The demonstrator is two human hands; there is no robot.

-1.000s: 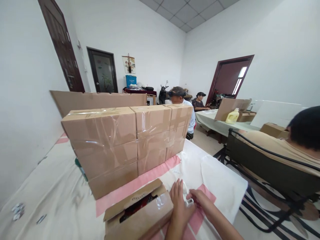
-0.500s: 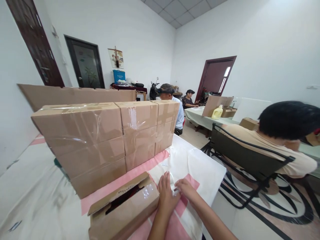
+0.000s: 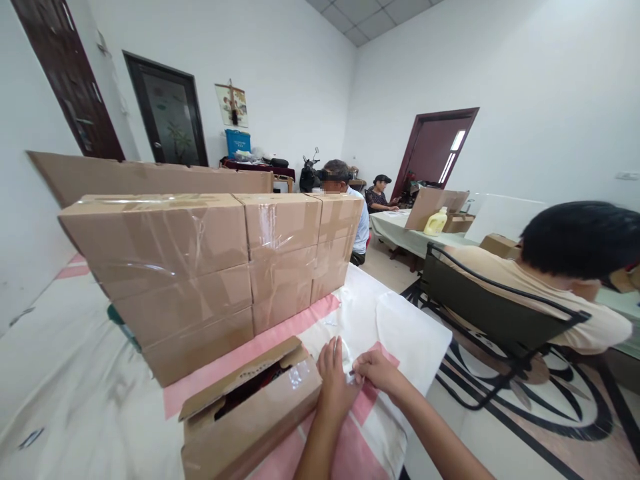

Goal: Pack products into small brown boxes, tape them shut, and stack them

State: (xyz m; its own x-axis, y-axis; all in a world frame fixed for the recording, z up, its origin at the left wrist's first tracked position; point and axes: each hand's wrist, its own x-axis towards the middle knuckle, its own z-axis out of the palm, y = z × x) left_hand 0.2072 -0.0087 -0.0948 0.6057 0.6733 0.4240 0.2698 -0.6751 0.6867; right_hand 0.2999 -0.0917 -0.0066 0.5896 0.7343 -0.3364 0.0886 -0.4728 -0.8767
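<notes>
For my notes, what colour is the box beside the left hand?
The box is light brown; head view.

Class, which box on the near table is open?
The single box beside the left hand: its top gapes, while the stacked boxes behind look taped shut.

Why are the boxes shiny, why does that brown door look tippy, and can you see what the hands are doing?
Head view: light glares off clear tape on the stacked boxes; head view: the brown door leans, probably from the wide lens; head view: the small pale thing between left hand and right hand is too tiny to make out.
</notes>
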